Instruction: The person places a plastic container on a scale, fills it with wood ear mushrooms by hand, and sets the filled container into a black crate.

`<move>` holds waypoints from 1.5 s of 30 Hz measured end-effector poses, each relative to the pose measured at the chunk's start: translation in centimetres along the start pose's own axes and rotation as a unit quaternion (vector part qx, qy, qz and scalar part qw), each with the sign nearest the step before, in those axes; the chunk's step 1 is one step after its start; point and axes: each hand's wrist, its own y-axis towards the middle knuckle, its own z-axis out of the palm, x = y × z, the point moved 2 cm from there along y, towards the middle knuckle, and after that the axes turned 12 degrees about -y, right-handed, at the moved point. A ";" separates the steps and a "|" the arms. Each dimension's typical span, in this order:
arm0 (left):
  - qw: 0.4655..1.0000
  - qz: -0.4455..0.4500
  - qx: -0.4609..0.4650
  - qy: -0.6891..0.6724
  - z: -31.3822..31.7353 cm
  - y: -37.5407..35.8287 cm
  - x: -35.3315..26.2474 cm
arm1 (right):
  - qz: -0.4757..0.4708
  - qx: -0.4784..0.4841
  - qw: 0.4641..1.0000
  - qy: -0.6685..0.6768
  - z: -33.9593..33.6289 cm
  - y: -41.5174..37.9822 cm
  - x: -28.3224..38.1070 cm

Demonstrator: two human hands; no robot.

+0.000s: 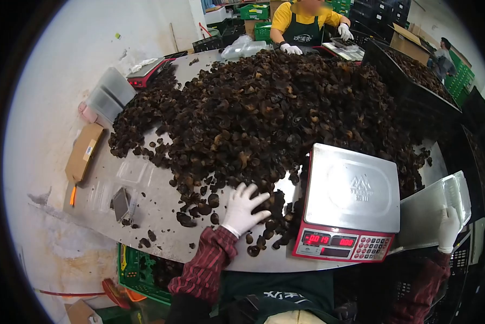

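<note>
My left hand point(245, 209), in a white glove, is spread flat at the near edge of a big heap of dark brown wood ear mushrooms point(275, 108). Loose pieces lie around its fingertips and below the palm. Right of it stands a red and silver digital scale point(353, 189), its plate bare and its display lit with -0.019. At the far right my right hand point(448, 229), also gloved in white, is closed on the edge of a stack of clear plastic trays point(428, 208), which leans beside the scale. Part of its fingers is hidden.
Across the metal table point(161, 216) a person in a yellow top point(302, 27) works at another scale point(345, 49). A third scale point(148, 70) and clear containers point(110, 94) stand at left. Black crates point(415, 92) border the right; a green crate point(140, 270) sits below the table's edge.
</note>
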 end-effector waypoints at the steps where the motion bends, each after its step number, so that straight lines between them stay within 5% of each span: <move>1: 1.000 0.003 0.022 -0.015 0.4 -0.6 -0.5 | 0.000 0.000 1.000 0.000 0.0 -0.2 -1.0; 3: 0.999 0.024 0.039 -0.015 -0.2 -2.0 -2.2 | -0.095 0.010 0.993 0.063 0.2 -0.2 -2.6; 7: 0.998 0.049 -0.028 -0.035 -2.6 -1.8 -2.8 | -0.071 0.090 0.989 0.089 -1.2 0.2 -2.3; 11: 0.978 0.030 -0.203 -0.021 -4.1 2.8 0.9 | 0.030 0.090 0.992 0.082 -0.4 0.2 -3.5; 13: 0.976 0.000 -0.214 0.025 -4.5 6.2 3.1 | 0.096 0.090 0.986 0.103 -0.4 -0.2 -3.4; 15: 0.981 -0.011 -0.171 0.091 -3.8 9.1 4.6 | 0.170 -0.062 0.956 0.231 -1.0 -0.7 -1.8; 16: 0.983 -0.027 -0.138 0.115 -3.4 10.1 4.9 | 0.169 -0.065 0.957 0.228 -2.1 -1.2 0.0; 18: 0.983 -0.013 -0.142 0.114 -3.3 10.7 5.0 | 0.065 -0.208 0.968 0.122 -5.2 -2.1 5.7; 20: 0.984 0.005 -0.136 0.117 -3.4 10.1 4.7 | -0.049 -0.205 0.957 0.198 -4.8 -3.8 10.2; 22: 0.984 0.001 -0.177 -0.027 -4.8 7.4 3.4 | -0.230 -0.062 0.970 0.050 -5.1 -5.2 15.5; 24: 0.975 -0.008 -0.210 -0.069 -7.0 3.5 1.8 | -0.290 -0.020 0.953 0.082 -3.2 -6.8 19.4; 30: 0.963 -0.182 -0.187 0.065 -16.2 -12.7 4.2 | -0.384 0.108 0.900 0.175 -1.1 -7.8 24.7; 32: 0.934 -0.312 -0.099 0.146 -18.2 -17.3 5.8 | -0.299 0.134 0.926 0.188 -2.9 -7.0 24.8; 33: 0.933 -0.312 -0.098 0.147 -18.4 -17.9 5.4 | -0.270 0.068 0.935 0.218 -2.7 -7.2 24.1; 35: 0.932 -0.270 -0.047 0.237 -18.4 -18.2 4.8 | -0.167 0.000 0.949 0.267 -2.5 -7.2 22.5; 40: 0.992 -0.069 -0.103 -0.025 -12.7 -5.4 3.2 | 0.098 -0.062 0.938 0.328 -0.9 -7.6 20.5; 45: 0.990 0.096 -0.101 -0.006 -5.4 10.2 1.5 | 0.147 0.003 0.936 0.318 0.6 -9.5 19.0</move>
